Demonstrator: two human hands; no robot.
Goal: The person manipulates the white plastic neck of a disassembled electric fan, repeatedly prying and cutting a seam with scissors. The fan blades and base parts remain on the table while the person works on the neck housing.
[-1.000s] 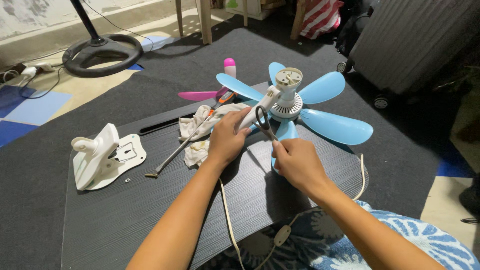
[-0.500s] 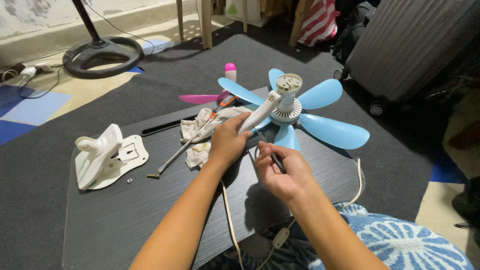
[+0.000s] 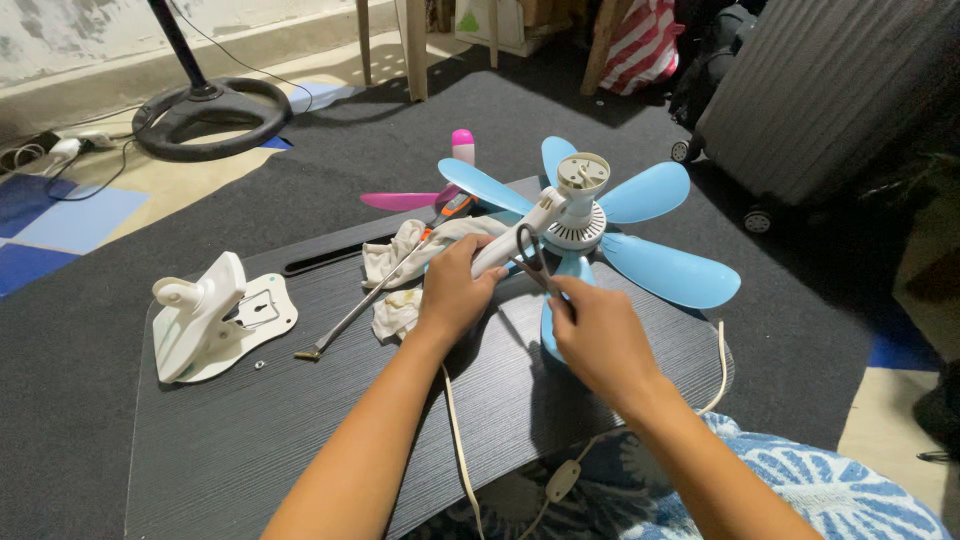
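fan blades [image 3: 668,272]: glossy blue plastic
fan stem [image 3: 520,236]: smooth white plastic
lap desk [image 3: 240,440]: matt dark woodgrain
rag [image 3: 398,262], left of the fan stem: crumpled cloth

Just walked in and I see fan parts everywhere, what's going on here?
A person sits at a dark table working on a small blue fan. The left hand grips the fan's white stem, and the right hand holds dark pliers against it. A white clamp base, a long screwdriver and a cloth lie to the left.
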